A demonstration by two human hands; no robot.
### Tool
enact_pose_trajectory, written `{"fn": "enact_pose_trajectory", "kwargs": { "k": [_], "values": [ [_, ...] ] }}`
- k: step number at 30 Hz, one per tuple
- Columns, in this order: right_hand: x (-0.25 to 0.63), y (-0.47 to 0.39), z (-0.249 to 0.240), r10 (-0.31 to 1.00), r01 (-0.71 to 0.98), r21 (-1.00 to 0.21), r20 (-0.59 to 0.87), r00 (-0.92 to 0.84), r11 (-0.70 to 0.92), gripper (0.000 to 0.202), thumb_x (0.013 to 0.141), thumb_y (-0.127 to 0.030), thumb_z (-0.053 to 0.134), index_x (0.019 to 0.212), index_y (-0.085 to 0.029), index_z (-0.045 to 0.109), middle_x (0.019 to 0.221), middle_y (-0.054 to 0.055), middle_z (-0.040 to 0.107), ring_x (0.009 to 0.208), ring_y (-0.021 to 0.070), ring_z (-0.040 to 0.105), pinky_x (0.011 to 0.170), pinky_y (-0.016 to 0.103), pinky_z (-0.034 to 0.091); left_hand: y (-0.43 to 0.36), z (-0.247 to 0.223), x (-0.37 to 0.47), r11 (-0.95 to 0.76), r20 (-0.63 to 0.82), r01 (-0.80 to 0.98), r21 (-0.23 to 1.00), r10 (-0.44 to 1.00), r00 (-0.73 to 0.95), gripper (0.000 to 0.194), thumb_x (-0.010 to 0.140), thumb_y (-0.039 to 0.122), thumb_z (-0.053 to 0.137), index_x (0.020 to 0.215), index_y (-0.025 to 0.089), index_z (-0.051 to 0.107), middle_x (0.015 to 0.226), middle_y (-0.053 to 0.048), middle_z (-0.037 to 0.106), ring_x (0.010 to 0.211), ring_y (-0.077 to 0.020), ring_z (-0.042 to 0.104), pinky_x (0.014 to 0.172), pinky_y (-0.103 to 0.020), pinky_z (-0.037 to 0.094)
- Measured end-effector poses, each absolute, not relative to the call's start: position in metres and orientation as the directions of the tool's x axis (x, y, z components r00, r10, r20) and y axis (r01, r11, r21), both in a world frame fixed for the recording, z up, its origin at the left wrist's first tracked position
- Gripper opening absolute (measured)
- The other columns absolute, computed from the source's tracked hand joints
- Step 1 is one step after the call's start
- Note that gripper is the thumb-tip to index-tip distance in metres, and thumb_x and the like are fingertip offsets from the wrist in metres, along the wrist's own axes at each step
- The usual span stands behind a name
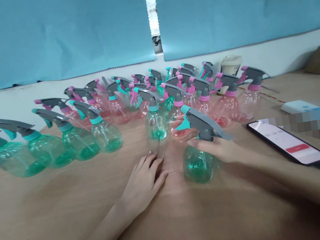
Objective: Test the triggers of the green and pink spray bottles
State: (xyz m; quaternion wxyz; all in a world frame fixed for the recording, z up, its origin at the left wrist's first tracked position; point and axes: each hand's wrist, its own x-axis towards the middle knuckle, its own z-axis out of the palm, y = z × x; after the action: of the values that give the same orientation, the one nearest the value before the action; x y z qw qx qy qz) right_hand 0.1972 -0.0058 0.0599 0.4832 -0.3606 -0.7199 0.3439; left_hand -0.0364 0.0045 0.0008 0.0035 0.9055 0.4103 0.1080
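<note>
Head camera: right hand clasps a green bottle, relaxed left hand empty, four-bottle row apparently set, mixed cluster remaining.

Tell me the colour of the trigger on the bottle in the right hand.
The trigger is turquoise, best seen in the head view.

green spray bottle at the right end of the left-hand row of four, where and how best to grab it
Probably by the turquoise collar, from the near right, where the left hand rests. The collar is narrower than the round body below, and the grey head flares above it; the trigger juts left, where the next green bottle crowds in.
</note>
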Motion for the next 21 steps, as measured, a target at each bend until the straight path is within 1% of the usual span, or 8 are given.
{"fn": "enact_pose_trajectory", "kwargs": {
  "k": [2, 5, 8, 11, 16, 21],
  "values": [
    [0.1981, -0.0056, 0.0586, 0.852, 0.245, -0.821, 0.461, -0.248, 0.516, 0.048, 0.071, -0.016, 0.052, 0.117, -0.029, 0.049, 0.106, 0.002, 0.060, 0.099, 0.0201, 0.057, 0.084, 0.035, 0.047, 0.0045, 0.0006, -0.0363, -0.664, 0.195, 0.742, 0.097, 0.743, 0.640, 0.040, 0.092, 0.042, 0.037, 0.120, 0.016, 0.047, 0.125, -0.010, 0.048, 0.119, -0.0243, 0.038, 0.098, -0.040, 0.032],
    [0.1996, -0.0059, 0.0566, 0.864, 0.329, -0.800, 0.452, -0.220, 0.502, 0.047, 0.072, -0.020, 0.054, 0.117, -0.028, 0.049, 0.096, 0.001, 0.063, 0.087, 0.0198, 0.061, 0.076, 0.035, 0.049, 0.0049, -0.0002, -0.0361, -0.664, 0.200, 0.741, 0.097, 0.742, 0.639, 0.040, 0.092, 0.043, 0.037, 0.120, 0.017, 0.048, 0.125, -0.010, 0.048, 0.119, -0.0244, 0.038, 0.097, -0.040, 0.033],
    [0.2005, -0.0064, 0.0553, 0.867, 0.350, -0.794, 0.448, -0.215, 0.497, 0.044, 0.073, -0.024, 0.055, 0.116, -0.027, 0.050, 0.083, 0.000, 0.064, 0.079, 0.0192, 0.062, 0.071, 0.033, 0.049, 0.0053, -0.0007, -0.0360, -0.666, 0.201, 0.740, 0.097, 0.741, 0.641, 0.040, 0.091, 0.043, 0.038, 0.120, 0.016, 0.048, 0.125, -0.010, 0.048, 0.119, -0.0243, 0.038, 0.097, -0.040, 0.033],
    [0.2002, -0.0071, 0.0559, 0.874, 0.362, -0.796, 0.439, -0.207, 0.485, 0.036, 0.074, -0.025, 0.054, 0.110, -0.026, 0.053, 0.072, -0.001, 0.061, 0.073, 0.0179, 0.061, 0.066, 0.030, 0.048, 0.0051, -0.0006, -0.0361, -0.663, 0.197, 0.742, 0.099, 0.744, 0.639, 0.040, 0.092, 0.042, 0.038, 0.120, 0.016, 0.047, 0.125, -0.010, 0.047, 0.119, -0.0245, 0.038, 0.098, -0.040, 0.032],
    [0.1984, -0.0088, 0.0585, 0.886, 0.365, -0.807, 0.423, -0.191, 0.464, 0.029, 0.074, -0.025, 0.054, 0.103, -0.024, 0.054, 0.072, -0.002, 0.059, 0.067, 0.0150, 0.058, 0.061, 0.027, 0.046, 0.0047, 0.0001, -0.0365, -0.663, 0.199, 0.742, 0.099, 0.744, 0.638, 0.040, 0.092, 0.042, 0.038, 0.121, 0.017, 0.047, 0.125, -0.010, 0.047, 0.119, -0.0245, 0.038, 0.097, -0.040, 0.033],
    [0.1975, -0.0099, 0.0591, 0.900, 0.377, -0.817, 0.394, -0.186, 0.435, 0.030, 0.075, -0.026, 0.053, 0.104, -0.024, 0.052, 0.071, -0.003, 0.058, 0.059, 0.0133, 0.056, 0.056, 0.026, 0.045, 0.0060, -0.0016, -0.0374, -0.670, 0.208, 0.737, 0.086, 0.736, 0.645, 0.040, 0.092, 0.042, 0.037, 0.121, 0.018, 0.047, 0.125, -0.010, 0.048, 0.120, -0.0249, 0.037, 0.097, -0.041, 0.033]
  ]
}}
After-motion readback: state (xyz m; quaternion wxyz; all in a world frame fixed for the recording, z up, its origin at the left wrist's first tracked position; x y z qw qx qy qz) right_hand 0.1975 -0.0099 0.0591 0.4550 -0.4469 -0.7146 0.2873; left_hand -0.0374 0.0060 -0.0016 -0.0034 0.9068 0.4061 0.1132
